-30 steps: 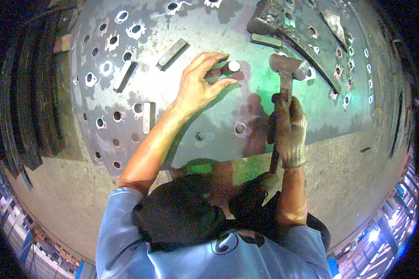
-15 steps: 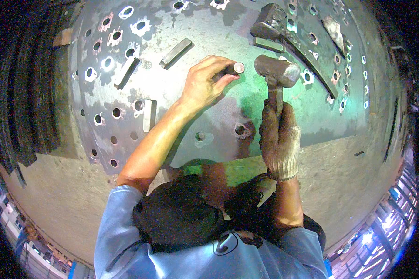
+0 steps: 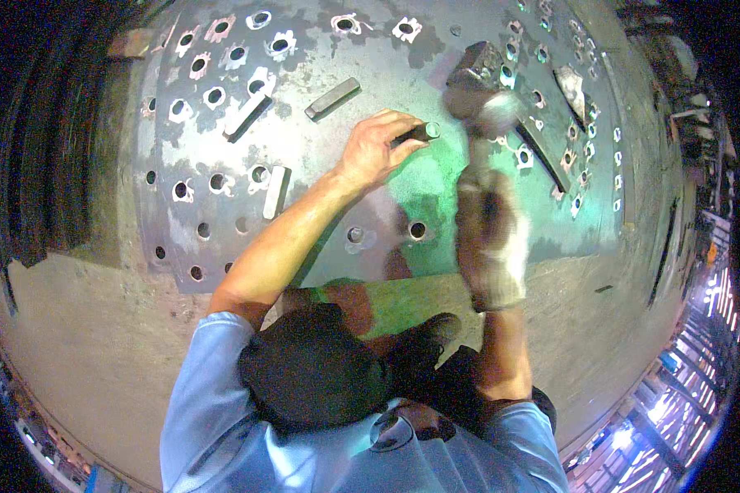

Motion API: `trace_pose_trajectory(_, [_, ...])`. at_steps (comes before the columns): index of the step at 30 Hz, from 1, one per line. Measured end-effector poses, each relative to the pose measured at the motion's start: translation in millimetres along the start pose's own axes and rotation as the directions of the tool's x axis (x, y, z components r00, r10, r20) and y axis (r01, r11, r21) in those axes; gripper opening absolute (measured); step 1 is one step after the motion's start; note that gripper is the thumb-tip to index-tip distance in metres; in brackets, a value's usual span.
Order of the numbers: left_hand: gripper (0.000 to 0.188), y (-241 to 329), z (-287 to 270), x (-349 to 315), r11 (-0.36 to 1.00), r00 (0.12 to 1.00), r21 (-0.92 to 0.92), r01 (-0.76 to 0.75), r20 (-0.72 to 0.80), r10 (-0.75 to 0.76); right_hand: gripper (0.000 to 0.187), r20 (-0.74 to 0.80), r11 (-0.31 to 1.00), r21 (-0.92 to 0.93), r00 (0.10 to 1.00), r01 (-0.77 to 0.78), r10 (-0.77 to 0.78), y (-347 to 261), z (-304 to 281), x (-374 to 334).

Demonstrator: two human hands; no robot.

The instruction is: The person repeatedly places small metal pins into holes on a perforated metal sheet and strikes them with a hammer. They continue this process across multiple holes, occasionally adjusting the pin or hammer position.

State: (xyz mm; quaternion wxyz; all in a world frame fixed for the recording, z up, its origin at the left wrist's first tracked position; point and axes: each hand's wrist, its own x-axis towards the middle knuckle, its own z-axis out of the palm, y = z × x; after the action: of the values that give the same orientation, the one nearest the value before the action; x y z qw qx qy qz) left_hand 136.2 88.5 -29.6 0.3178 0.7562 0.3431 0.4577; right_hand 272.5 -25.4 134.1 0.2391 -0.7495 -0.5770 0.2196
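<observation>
My bare left hand (image 3: 378,146) is closed around a short round metal rod (image 3: 432,130), whose shiny flat end faces up. The rod's lower part is hidden by my fingers. To the right, my right hand (image 3: 492,234), in a whitish knit glove, is wrapped around the handle of a hammer (image 3: 481,112). The hammer's thick head and the glove are smeared by motion. The hammer head is apart from the rod, up and to its right. Both hands are over a dark steel plate (image 3: 321,177) with many round holes.
Rectangular metal bars lie on the plate: one bar (image 3: 333,99) beyond my left hand, a second bar (image 3: 248,117) and a third bar (image 3: 276,192) further left. Another long-handled hammer (image 3: 544,156) and a crumpled pale piece (image 3: 571,94) lie at right. Dark long strips (image 3: 57,164) stand far left.
The hammer has become blurred, its head slightly higher and now covering the short bar beside the other hammer. My left hand still grips the rod; the whole view has turned a little.
</observation>
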Motion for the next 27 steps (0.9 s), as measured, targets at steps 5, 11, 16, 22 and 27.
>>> trace_pose_trajectory(5, [0.030,-1.7,1.7,-1.2,0.999,1.000,-0.048,0.015,-0.016,-0.016,0.029,-0.190,0.970,0.066,0.958,0.233,-0.217,-23.6,-66.1,9.7])
trace_pose_trajectory(11, [0.030,-0.9,5.9,-0.2,1.000,1.000,-0.023,-0.002,0.014,0.003,0.038,-0.108,0.956,-0.280,0.992,-0.087,0.059,53.7,-1.2,-1.7])
trace_pose_trajectory(16, [0.030,0.6,3.2,0.0,0.998,0.997,0.009,0.058,0.056,-0.059,0.042,-0.309,0.888,-0.230,0.895,-0.398,0.321,71.5,-14.4,11.1])
trace_pose_trajectory(22, [0.027,9.2,-7.1,-6.5,0.978,0.984,-0.118,0.170,-0.036,-0.175,0.038,-0.291,0.767,-0.511,0.918,-0.388,0.271,132.6,-18.0,55.3])
trace_pose_trajectory(27, [0.032,53.4,-33.9,-36.9,0.991,0.996,0.109,0.073,0.047,-0.078,0.049,-0.137,0.906,-0.372,0.977,-0.203,0.163,99.2,-4.3,35.2])
